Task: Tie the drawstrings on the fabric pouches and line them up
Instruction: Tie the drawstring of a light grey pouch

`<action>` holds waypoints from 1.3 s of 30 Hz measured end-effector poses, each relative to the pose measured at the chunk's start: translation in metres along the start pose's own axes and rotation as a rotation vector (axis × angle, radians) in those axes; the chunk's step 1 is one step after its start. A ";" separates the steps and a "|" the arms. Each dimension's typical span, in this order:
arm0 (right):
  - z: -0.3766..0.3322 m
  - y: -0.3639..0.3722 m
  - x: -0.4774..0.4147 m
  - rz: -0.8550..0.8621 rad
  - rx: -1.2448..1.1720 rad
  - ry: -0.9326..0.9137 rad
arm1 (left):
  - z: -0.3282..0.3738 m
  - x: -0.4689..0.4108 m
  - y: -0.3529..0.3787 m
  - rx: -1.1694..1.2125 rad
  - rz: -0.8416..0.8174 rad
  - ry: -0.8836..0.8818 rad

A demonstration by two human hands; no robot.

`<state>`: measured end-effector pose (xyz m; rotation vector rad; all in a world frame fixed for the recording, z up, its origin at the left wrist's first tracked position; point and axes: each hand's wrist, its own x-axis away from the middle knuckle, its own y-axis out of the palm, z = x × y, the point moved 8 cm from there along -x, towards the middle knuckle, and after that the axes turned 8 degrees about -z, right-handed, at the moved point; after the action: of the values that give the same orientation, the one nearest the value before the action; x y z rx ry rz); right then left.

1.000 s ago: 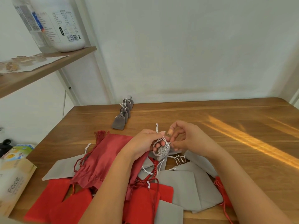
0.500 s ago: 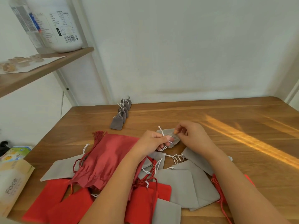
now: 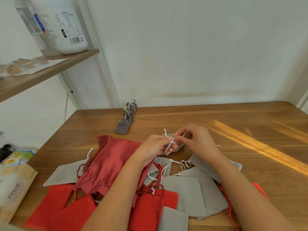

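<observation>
At the far left of the counter [image 3: 233, 130] a tissue pack [image 3: 15, 189] is lying out of our way, and above it a shelf [image 3: 50, 70] is carrying a white jug [image 3: 66, 30].

Next, the untied stock is lying in a loose heap close to us, probably so that each piece is within easy reach. A flat grey pouch [image 3: 64, 174] and bright red pouches [image 3: 55, 207] are lying there, and a dark red pouch [image 3: 113, 164] with a tassel is draped over them.

Farther back, near the wall, a row of tied grey pouches [image 3: 127, 116] is standing one behind another. We are taking this as the line that finished ones are meant to join.

In the middle, our left grip [image 3: 154, 147] is pinching the white drawstring [image 3: 170, 144], with a loop of it hanging around the fingers. The small grey pouch [image 3: 167, 135] is sitting just behind those fingers, mostly hidden. We cannot tell whether it is touching the counter.

Our right grip [image 3: 199, 140] is closing thumb and forefinger on another part of the same cord. The strands are crossing between the two hands, so we are judging this to be a knot in the making.

To the right, more flat grey pouches [image 3: 191, 192] are lying beneath our right forearm, waiting their turn.
</observation>
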<state>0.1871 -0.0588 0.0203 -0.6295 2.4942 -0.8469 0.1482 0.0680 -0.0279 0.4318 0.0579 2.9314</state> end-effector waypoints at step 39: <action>0.018 0.019 0.002 -0.174 -0.428 0.158 | 0.041 0.021 -0.013 -0.562 0.350 0.460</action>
<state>0.1896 -0.0547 -0.0052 -0.9648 2.8234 -0.4288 0.1420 0.0849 0.0166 -0.3509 -0.8317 3.1149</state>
